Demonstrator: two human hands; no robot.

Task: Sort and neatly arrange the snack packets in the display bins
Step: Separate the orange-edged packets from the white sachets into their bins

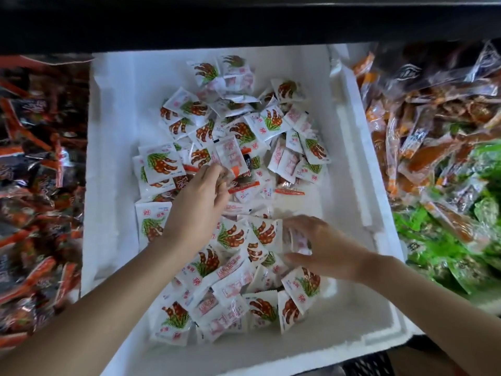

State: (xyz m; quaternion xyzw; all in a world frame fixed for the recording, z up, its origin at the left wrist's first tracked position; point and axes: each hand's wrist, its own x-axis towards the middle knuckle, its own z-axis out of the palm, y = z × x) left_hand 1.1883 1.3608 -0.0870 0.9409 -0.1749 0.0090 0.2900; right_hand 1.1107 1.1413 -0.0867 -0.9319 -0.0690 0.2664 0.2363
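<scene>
Shop display under a black shelf overhang (244, 20), seen from above. Centre: large white foam bin (113, 158), strewn through its middle and near end with small white snack packets (162, 161) printed with brown pods and green leaves. Left: neighbouring bin of red-and-black foil packets (35, 185). Right: heap of orange-and-brown packets (433, 153) at the far end, green packets (444, 248) nearer. Among the white packets, near the bin's middle, a few stray orange-red and dark packets (244, 184), apparently of another sort.

Left hand (200, 204): reaching to the bin's middle, fingertips (217, 172) bunched and pinching a pale, part-clear packet with red print (227, 154), raised above the heap. Right hand (322, 245): half spread over the near cluster, fingers and thumb set either side of a few white packets. Blurred, so actual grip not determinable.

Step in hand, by judgement: picking through the heap. Sorting far from done, no rows yet formed.

Likely faults from here:
- Slip of the glossy pinched packet back into the heap, owing to a fingertip-only hold.
- Strays buried again under packets pushed by the right hand.
- Near packets swept over the bin's front rim by the forearms.
- A packet dropped into the wrong neighbouring bin, given open heaps close on both sides.
</scene>
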